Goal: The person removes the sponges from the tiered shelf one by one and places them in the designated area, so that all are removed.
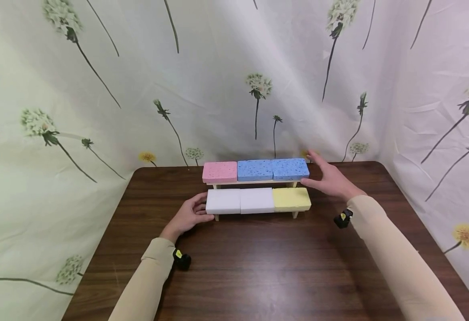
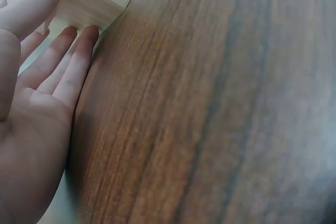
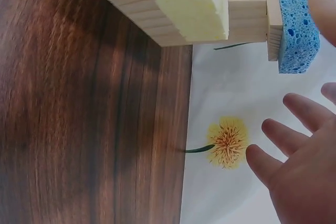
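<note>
A light wooden two-step stand (image 3: pixel 249 17) carries a row of sponges on each step. On the upper step lie a pink sponge (image 1: pixel 220 172) and two speckled blue sponges (image 1: pixel 254 170) (image 1: pixel 290 169). Two white sponge blocks (image 1: pixel 223 201) (image 1: pixel 257 200) and a yellow sponge (image 1: pixel 291 199) fill the lower step. My left hand (image 1: pixel 190 214) is at the stand's left end, its extended fingertips (image 2: pixel 91 31) against the wood. My right hand (image 1: pixel 332 178) is spread beside the right blue sponge, thumb near its front corner, with a gap between the fingers and the stand.
The stand is toward the back of a dark brown wooden table (image 1: pixel 258 267). A white cloth with printed flowers (image 1: pixel 218 89) hangs close behind the stand and along both sides. Each wrist wears a small black camera (image 1: pixel 182 260).
</note>
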A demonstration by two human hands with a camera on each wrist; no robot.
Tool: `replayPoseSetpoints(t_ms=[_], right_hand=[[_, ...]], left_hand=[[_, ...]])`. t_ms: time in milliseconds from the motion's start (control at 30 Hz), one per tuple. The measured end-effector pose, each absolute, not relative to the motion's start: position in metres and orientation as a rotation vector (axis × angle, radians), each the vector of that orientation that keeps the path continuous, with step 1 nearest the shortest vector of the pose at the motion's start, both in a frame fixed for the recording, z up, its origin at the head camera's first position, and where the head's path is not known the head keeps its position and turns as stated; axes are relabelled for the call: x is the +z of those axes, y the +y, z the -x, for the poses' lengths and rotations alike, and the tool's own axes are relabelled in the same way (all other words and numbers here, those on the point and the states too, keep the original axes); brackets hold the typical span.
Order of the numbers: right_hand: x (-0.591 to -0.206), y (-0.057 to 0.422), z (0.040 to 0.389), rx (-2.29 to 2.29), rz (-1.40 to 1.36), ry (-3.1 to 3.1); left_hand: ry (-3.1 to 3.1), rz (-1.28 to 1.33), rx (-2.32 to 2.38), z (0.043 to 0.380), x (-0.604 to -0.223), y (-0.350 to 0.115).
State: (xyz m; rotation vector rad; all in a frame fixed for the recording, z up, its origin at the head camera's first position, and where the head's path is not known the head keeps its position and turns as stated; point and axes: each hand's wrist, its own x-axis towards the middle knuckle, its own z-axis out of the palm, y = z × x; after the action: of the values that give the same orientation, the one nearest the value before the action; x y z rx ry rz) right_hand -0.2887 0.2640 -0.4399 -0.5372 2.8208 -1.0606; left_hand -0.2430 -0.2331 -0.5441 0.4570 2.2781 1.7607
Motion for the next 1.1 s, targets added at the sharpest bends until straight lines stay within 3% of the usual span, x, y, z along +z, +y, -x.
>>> replayPoseSetpoints(t_ms=[567, 1100], right_hand=[[-0.441, 0.258, 0.296, -1.063, 0.601, 2.779], [-0.446, 0.257, 0.304, -1.483, 0.508, 2.536]], left_hand=[[2.254, -0.441, 1.769, 0.243, -0.545, -0.234], [2.251, -0.407, 1.767, 0.241, -0.544, -0.233]])
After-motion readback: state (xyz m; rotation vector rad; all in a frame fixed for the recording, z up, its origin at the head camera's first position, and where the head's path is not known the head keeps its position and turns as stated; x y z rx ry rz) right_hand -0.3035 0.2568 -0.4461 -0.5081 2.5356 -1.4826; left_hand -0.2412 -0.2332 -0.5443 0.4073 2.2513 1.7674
